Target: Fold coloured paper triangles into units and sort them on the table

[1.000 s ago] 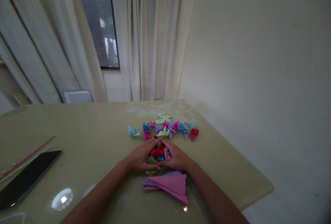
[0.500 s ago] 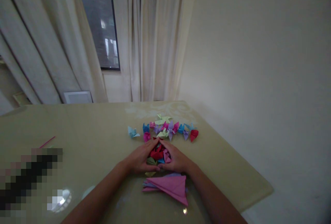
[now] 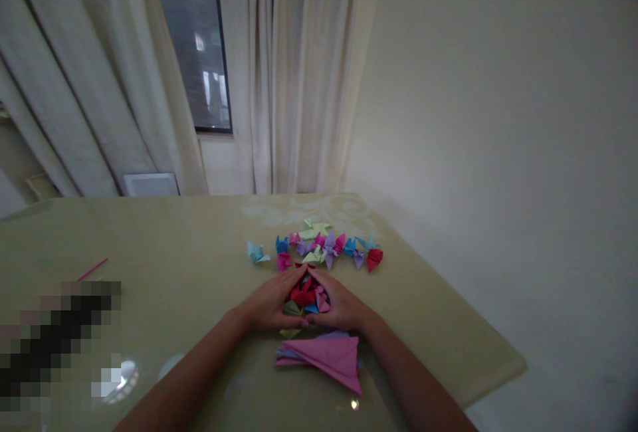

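Note:
On the table [image 3: 199,239], my left hand [image 3: 266,304] and my right hand [image 3: 343,306] curve toward each other, fingertips meeting at the far side and thumbs at the near side. Within this ring lies a small heap of folded paper cranes [image 3: 303,295], red, pink, green and blue, gripped between the two palms. Fingers and thumbs hide part of the heap. Just beyond my fingertips spreads a loose group of more cranes [image 3: 329,251] in several colours. Close to my wrists is a stack of folded paper [image 3: 326,355], pink on top with purplish layers below.
A thin pink stick [image 3: 93,269] lies on the left, near a blurred-out dark area. A light blue crane [image 3: 256,253] sits at the left end of the far group. The wall [image 3: 473,153] borders the table's right side; curtains [image 3: 304,86] hang behind it.
Both hands keep the same cupped pose around the cranes. Only a very slight shift of the camera view shows.

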The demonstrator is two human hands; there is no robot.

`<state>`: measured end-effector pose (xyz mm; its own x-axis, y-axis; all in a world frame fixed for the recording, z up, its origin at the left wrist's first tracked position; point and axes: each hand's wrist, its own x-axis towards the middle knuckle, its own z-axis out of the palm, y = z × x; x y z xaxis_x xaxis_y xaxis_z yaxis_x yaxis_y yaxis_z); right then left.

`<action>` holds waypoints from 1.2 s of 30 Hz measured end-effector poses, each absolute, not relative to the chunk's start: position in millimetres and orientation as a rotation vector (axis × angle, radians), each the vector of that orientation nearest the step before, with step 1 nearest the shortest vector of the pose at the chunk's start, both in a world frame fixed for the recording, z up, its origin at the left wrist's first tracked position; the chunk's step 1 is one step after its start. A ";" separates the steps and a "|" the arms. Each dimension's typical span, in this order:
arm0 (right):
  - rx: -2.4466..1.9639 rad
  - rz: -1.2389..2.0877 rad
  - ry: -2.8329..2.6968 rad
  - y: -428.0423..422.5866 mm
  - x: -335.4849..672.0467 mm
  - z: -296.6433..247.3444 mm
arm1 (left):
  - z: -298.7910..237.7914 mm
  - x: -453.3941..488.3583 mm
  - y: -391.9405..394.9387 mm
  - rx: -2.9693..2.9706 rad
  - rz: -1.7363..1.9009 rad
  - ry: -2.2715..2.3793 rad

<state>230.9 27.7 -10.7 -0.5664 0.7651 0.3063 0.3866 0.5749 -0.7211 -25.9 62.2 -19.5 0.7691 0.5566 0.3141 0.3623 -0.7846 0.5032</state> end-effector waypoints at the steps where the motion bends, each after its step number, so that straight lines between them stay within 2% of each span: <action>1: -0.921 0.797 -2.194 27.5 231.0 -10.8 | -19.2 -25.9 62.1 2.543 0.639 0.690; 36: -0.938 0.868 -2.180 27.0 233.0 -8.2 | -18.8 -27.6 64.5 2.543 0.648 0.646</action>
<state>233.0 27.0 -8.2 -0.5666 0.7800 0.2656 0.3838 0.5351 -0.7526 -27.6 64.5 -18.8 0.7814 0.5306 0.3285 0.3266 -0.7962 0.5093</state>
